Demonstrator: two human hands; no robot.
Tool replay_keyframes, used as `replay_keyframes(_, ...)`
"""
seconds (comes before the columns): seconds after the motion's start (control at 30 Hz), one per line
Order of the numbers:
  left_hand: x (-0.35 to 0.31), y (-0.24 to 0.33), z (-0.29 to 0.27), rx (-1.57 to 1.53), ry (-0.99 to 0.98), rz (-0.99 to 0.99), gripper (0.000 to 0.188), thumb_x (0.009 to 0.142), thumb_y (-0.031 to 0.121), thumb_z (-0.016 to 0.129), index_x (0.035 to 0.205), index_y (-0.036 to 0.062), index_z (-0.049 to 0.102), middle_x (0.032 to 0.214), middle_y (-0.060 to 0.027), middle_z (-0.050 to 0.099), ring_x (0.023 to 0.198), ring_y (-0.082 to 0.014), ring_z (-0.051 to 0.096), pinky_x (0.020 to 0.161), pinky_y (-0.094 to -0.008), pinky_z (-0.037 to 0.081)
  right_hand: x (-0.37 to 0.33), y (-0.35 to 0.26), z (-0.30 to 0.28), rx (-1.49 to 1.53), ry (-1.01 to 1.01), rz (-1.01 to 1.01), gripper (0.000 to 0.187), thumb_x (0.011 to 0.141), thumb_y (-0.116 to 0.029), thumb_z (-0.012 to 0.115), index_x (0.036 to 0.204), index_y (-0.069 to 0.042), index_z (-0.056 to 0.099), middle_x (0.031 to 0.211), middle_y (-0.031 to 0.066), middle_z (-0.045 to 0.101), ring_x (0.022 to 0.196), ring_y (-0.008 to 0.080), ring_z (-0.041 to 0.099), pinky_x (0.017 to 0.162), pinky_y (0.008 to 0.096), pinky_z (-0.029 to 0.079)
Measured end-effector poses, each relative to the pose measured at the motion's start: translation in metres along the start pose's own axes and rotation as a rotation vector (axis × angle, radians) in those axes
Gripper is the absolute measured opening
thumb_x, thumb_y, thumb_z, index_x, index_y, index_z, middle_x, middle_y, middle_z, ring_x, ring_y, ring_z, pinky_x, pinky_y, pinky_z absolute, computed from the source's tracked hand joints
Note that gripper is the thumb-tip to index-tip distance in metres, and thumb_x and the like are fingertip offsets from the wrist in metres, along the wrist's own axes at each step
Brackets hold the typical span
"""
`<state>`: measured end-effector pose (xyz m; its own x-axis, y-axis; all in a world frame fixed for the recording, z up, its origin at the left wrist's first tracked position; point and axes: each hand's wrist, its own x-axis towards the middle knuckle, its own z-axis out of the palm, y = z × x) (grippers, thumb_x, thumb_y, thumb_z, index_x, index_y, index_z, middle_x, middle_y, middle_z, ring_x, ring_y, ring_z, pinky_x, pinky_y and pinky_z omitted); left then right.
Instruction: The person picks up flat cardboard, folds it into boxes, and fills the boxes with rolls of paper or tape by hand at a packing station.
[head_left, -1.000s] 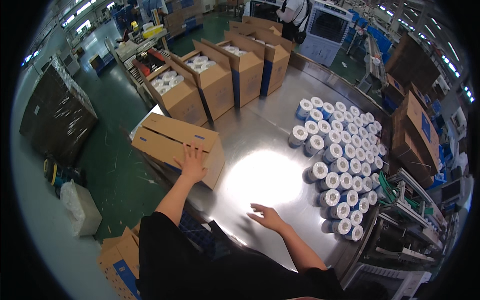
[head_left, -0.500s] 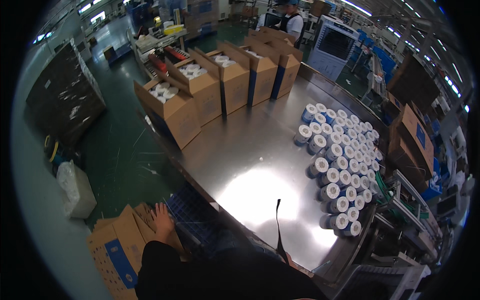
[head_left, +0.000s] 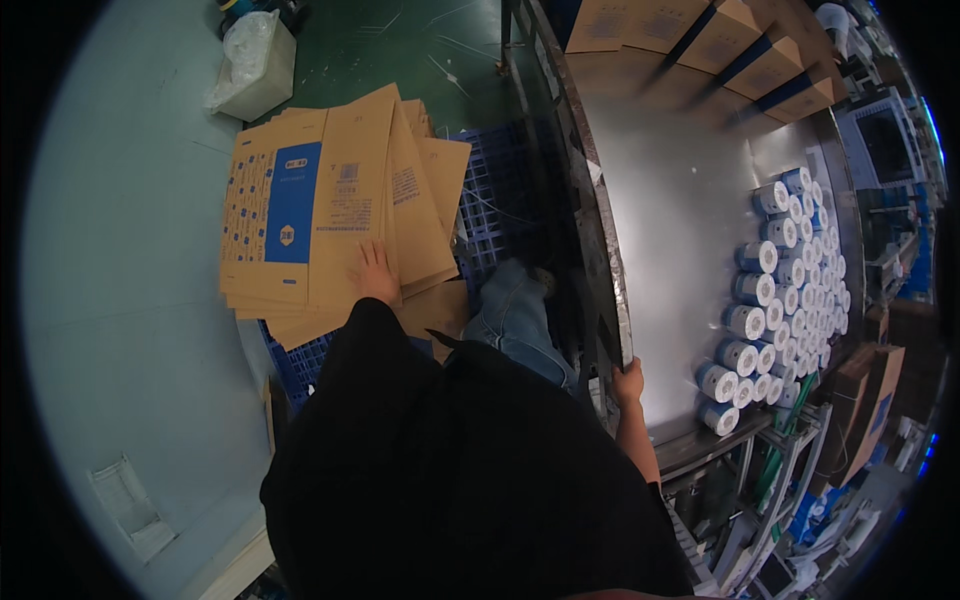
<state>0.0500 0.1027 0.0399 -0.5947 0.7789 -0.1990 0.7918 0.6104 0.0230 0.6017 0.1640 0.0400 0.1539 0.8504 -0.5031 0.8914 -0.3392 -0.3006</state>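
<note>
My left hand [head_left: 375, 275] lies with fingers spread on a stack of flattened cardboard boxes [head_left: 345, 200], brown with a blue printed panel. The stack rests in a loose, fanned pile on a blue plastic pallet [head_left: 482, 180]. At the near left rim of the metal table [head_left: 665, 230], my right hand [head_left: 628, 384] is closed around the table edge [head_left: 612, 270]. Many white-topped rolls with blue and white sides [head_left: 755, 290] stand grouped along the table's right side.
Open cartons [head_left: 720, 40] line the far end of the table. A pale bin with clear plastic [head_left: 262, 60] stands beyond the stack, near the wall [head_left: 120, 250]. A metal frame with green parts [head_left: 790, 450] adjoins the table's near right corner. My leg [head_left: 515, 320] is between stack and table.
My view has swung left and down toward the cardboard stack. My left hand still lies on the cardboard. My right hand, mostly hidden before, now shows on the table edge.
</note>
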Motion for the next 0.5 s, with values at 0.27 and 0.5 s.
replay_keyframes(0.27, -0.062, -0.087, 0.030, -0.036, -0.124, 0.084, 0.070, 0.083, 0.031, 0.056, 0.145, 0.0260, 0.022, 0.149, -0.0165, 0.015, 0.131, -0.0514, 0.016, 0.102, -0.0550, 0.031, -0.015, 0.012, 0.009, 0.013, 0.218, -0.062, 0.063, 0.070, -0.019, 0.072, 0.123, 0.002, 0.044, 0.112, 0.0239, 0.055, 0.107, 0.0399, 0.052, 0.092, 0.0426, 0.041)
replay_keyframes(0.5, -0.097, -0.142, 0.052, 0.244, -0.133, -0.267, 0.072, 0.085, 0.029, 0.053, 0.146, 0.0149, 0.016, 0.149, -0.0160, 0.015, 0.134, -0.0428, 0.018, 0.099, -0.0597, 0.030, -0.025, 0.007, 0.023, -0.033, 0.320, -0.116, 0.072, 0.065, -0.013, 0.074, 0.127, 0.001, 0.040, 0.116, 0.0237, 0.052, 0.106, 0.0403, 0.049, 0.093, 0.0440, 0.040)
